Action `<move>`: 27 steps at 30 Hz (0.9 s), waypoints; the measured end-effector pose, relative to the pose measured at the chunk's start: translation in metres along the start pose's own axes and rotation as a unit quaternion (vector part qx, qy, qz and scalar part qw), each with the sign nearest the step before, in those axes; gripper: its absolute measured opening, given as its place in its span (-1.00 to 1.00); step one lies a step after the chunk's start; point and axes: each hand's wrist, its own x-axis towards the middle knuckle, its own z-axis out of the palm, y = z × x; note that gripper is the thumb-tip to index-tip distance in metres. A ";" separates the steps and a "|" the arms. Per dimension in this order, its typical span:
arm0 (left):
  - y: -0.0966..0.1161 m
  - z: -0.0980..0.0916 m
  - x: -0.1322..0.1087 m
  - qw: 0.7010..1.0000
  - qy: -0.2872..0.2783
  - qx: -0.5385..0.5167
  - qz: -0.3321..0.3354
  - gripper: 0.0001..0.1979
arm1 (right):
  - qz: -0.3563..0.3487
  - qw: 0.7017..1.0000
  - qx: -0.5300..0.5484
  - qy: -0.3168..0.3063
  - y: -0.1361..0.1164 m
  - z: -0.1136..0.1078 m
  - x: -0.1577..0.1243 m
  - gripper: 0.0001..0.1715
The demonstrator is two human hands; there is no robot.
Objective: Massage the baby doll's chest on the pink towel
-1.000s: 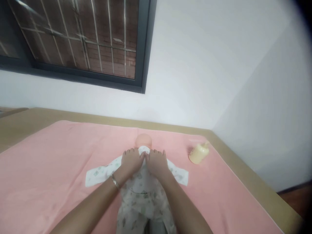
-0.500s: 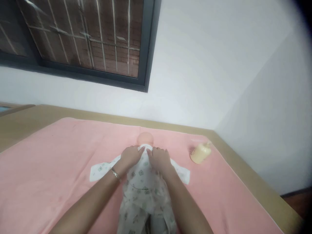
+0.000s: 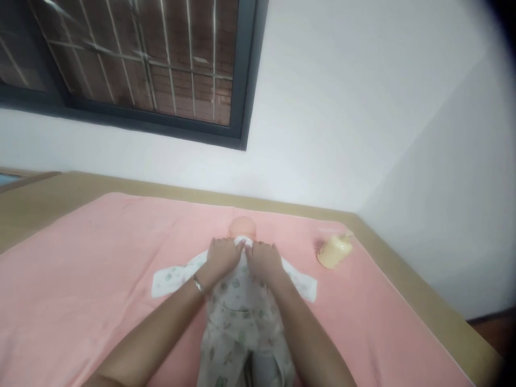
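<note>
A baby doll [image 3: 242, 226] lies on its back on a pink sheet [image 3: 80, 269], head pointing away from me. It wears a white printed garment [image 3: 237, 317] with sleeves spread to both sides. My left hand [image 3: 221, 256], with a bracelet on the wrist, rests on the garment at the doll's chest, fingers close together near the collar. My right hand [image 3: 263, 260] lies beside it on the other side of the chest, fingers likewise bent onto the cloth at the collar. Both hands press or pinch the fabric just below the doll's head.
A pale yellow baby bottle [image 3: 334, 251] lies on its side on the sheet to the right of the doll. The sheet covers a tan surface [image 3: 423, 306] that meets white walls at a corner. A barred, dark-framed window [image 3: 133, 64] is up left.
Both hands have slid a little up the doll's chest toward the collar. The camera view has shifted slightly; the bottle has not moved.
</note>
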 end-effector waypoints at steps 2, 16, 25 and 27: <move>-0.009 -0.005 0.009 0.999 -0.041 0.003 0.001 -0.45 | 0.004 1.000 0.012 0.009 -0.003 0.000 -0.001 -0.43; 0.002 0.003 -0.002 0.998 0.020 0.052 0.006 -0.38 | -0.004 1.000 0.016 -0.022 0.014 0.000 0.012 -0.41; 0.019 0.005 -0.024 0.990 0.081 0.098 0.056 -0.38 | -0.067 0.995 -0.023 -0.064 0.023 0.003 0.022 -0.63; 0.020 0.005 -0.024 0.991 0.077 0.093 0.062 -0.41 | -0.071 0.995 -0.024 -0.058 0.023 0.001 0.018 -0.62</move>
